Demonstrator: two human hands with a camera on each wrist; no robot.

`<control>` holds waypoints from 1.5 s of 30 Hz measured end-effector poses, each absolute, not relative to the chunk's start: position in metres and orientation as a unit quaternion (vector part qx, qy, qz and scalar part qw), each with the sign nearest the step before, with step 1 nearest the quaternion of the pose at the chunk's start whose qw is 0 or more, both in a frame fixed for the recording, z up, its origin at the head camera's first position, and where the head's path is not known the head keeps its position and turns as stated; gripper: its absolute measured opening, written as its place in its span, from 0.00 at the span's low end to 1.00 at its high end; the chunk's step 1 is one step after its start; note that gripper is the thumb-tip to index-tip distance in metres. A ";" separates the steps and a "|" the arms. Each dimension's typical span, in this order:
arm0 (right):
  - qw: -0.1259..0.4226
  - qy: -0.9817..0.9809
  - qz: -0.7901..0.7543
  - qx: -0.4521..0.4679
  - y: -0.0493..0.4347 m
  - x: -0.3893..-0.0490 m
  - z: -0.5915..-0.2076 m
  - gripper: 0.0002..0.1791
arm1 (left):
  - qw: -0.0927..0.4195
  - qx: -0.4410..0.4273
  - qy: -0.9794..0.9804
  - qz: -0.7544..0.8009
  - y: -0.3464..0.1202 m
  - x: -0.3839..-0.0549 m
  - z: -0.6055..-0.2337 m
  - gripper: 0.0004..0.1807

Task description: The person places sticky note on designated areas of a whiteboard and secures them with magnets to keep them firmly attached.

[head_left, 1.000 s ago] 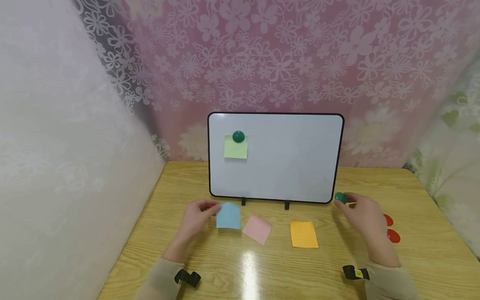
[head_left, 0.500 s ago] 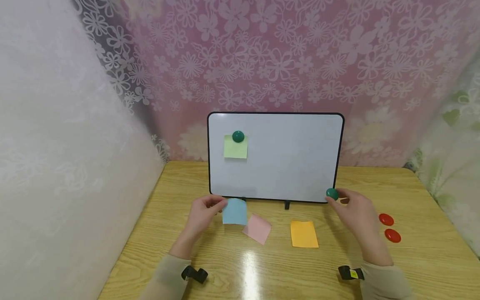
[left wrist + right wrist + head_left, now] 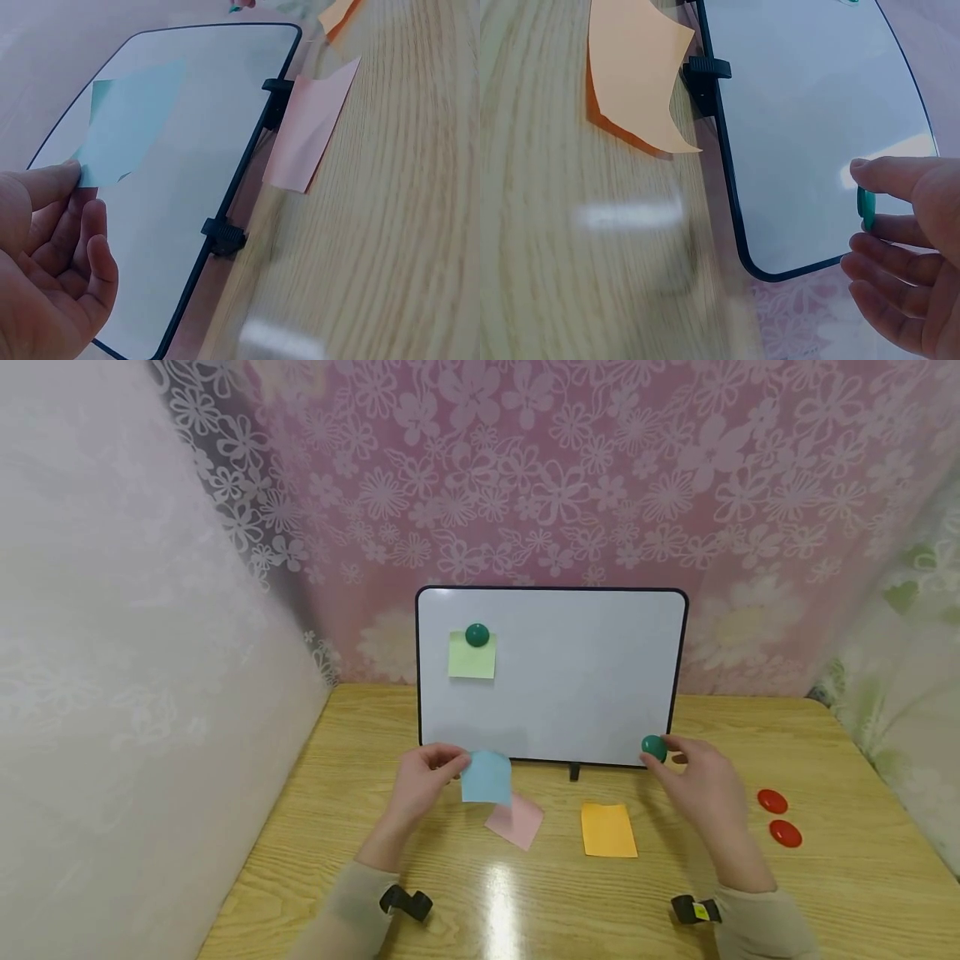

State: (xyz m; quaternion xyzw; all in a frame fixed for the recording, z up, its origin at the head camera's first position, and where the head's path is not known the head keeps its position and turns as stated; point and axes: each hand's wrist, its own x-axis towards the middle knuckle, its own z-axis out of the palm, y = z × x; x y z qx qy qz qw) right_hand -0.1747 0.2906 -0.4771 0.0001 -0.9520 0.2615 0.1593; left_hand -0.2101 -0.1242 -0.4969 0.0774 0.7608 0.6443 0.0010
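Note:
My left hand point(image 3: 422, 781) pinches a blue sticky note point(image 3: 487, 778) by its upper left corner, in front of the whiteboard's lower edge. In the left wrist view the blue note point(image 3: 131, 124) overlaps the white surface. Between thumb and finger, my right hand point(image 3: 705, 785) holds a round green magnet point(image 3: 654, 747) at the lower right corner of the whiteboard point(image 3: 570, 677). Seen edge-on in the right wrist view, the green magnet point(image 3: 865, 207) sits between thumb and index finger. A light green note point(image 3: 471, 662) hangs on the board's upper left under another green magnet point(image 3: 477, 635).
A pink sticky note point(image 3: 517, 822) lies on the wooden table point(image 3: 555, 910), partly behind the blue one. An orange note point(image 3: 608, 831) lies to its right. Two red magnets point(image 3: 772, 801) rest right of my right hand. A black foot point(image 3: 574, 772) juts out below the board.
My left hand has carried the blue note right and slightly up, so it now overlaps the pink note. My right hand has shifted left with the green magnet, uncovering the red magnets.

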 end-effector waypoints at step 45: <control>0.254 -0.929 0.254 0.088 0.245 -0.182 -0.486 0.24 | -0.013 0.120 0.778 0.617 -0.071 -0.225 -0.494 0.08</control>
